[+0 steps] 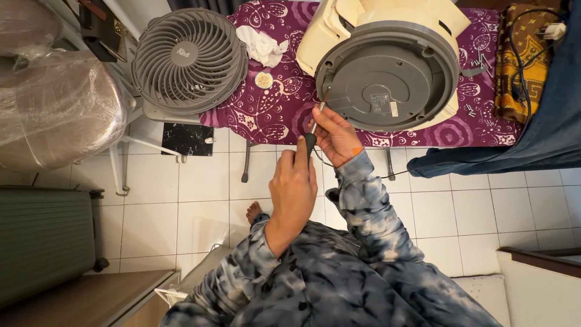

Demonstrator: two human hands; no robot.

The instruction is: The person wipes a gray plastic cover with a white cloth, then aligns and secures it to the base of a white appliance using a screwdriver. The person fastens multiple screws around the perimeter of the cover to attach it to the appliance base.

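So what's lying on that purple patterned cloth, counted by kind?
Cream appliance tipped to show its grey base: 1
Grey fan: 1
Crumpled white tissue: 1
Small round disc: 1
Total: 4
The left hand and right hand hold a screwdriver against the base.

Grey fan (189, 60) blocks left; cooker base (387, 75) ahead; gap between.

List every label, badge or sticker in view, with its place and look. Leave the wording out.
Round grey label: middle of the appliance's grey base, dark print.
Small white sticker: just right of that label, upright rectangle.
Round hub badge: centre of the grey fan grille, grey with pale lettering.
Round cream disc: on the purple cloth beside the fan, possibly a sticker.
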